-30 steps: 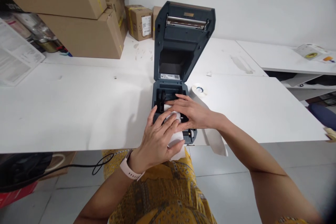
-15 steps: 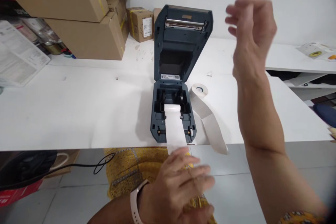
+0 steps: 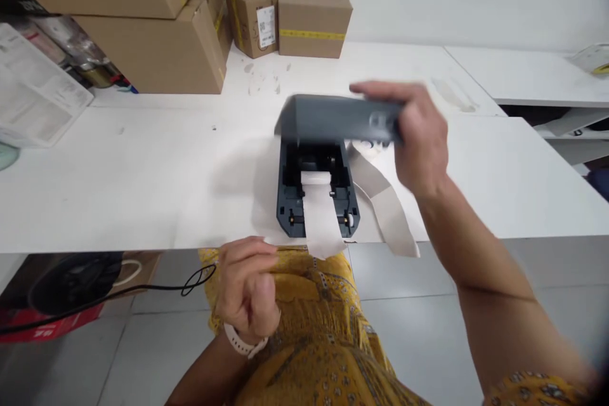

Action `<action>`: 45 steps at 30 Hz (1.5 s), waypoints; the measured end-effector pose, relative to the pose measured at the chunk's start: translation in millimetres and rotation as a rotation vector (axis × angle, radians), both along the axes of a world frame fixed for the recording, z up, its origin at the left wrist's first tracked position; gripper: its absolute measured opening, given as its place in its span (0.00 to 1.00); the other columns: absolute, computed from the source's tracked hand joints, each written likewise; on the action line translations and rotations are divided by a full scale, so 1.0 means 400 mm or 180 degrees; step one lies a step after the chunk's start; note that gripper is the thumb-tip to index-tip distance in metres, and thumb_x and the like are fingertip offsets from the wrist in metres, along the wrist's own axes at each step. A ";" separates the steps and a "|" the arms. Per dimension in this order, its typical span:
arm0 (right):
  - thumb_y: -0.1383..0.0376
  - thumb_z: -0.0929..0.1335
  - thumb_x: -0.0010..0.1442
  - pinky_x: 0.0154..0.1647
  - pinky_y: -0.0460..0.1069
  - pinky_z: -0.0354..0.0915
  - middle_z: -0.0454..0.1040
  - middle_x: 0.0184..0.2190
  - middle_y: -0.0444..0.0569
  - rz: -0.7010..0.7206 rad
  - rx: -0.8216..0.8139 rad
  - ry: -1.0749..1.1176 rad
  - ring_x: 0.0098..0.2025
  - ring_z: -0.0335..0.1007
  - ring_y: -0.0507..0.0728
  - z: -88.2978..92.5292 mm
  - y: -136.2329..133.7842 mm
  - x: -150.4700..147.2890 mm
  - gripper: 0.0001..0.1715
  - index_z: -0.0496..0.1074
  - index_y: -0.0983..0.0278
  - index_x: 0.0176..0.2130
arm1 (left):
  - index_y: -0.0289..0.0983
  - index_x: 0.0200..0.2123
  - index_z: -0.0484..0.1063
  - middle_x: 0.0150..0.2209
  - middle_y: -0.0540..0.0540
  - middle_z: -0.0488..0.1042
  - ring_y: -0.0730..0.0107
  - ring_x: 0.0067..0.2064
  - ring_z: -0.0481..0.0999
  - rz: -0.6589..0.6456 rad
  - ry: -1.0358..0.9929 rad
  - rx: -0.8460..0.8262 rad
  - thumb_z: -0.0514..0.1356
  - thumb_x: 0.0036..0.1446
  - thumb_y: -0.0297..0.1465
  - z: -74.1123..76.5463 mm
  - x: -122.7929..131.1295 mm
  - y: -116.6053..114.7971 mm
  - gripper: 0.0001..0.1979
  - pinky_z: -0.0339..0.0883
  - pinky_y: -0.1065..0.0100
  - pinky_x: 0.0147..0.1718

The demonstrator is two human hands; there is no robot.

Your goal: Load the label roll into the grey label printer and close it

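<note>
A dark grey label printer [image 3: 290,203] sits at the front edge of the white table [image 3: 118,190]. Its lid [image 3: 333,119] is tilted halfway down, with my right hand [image 3: 419,139] gripping the lid's right end. A white paper strip [image 3: 320,219] runs from the roll inside the printer out over the table edge. My left hand [image 3: 247,288] hangs below the table edge, left of the strip, fingers loosely curled with nothing visible in them. A second paper roll with a loose tail [image 3: 387,209] lies right of the printer.
Stacked cardboard boxes [image 3: 152,44] stand at the back left, smaller boxes [image 3: 314,20] behind the printer. Printed papers [image 3: 33,95] lie at the far left. A black cable [image 3: 143,292] hangs below the table. Another white table [image 3: 523,76] is at right.
My right hand came down from the air onto the printer lid and swung it from upright to half closed. My left hand drew back from the strip's end, to the left.
</note>
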State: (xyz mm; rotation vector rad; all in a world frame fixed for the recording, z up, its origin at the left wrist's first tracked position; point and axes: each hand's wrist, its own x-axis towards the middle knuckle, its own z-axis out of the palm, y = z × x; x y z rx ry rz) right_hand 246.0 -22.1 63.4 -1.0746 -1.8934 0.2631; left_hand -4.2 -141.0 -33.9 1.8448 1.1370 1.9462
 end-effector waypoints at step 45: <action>0.61 0.57 0.71 0.71 0.67 0.50 0.74 0.58 0.47 -0.0744 0.0236 0.0375 0.69 0.61 0.64 -0.290 -0.211 -0.116 0.21 0.74 0.52 0.53 | 0.37 0.18 0.70 0.14 0.51 0.69 0.78 0.14 0.59 -0.1994 -0.1801 -0.4359 0.62 0.55 0.49 -0.006 0.172 0.005 0.23 0.50 0.72 0.15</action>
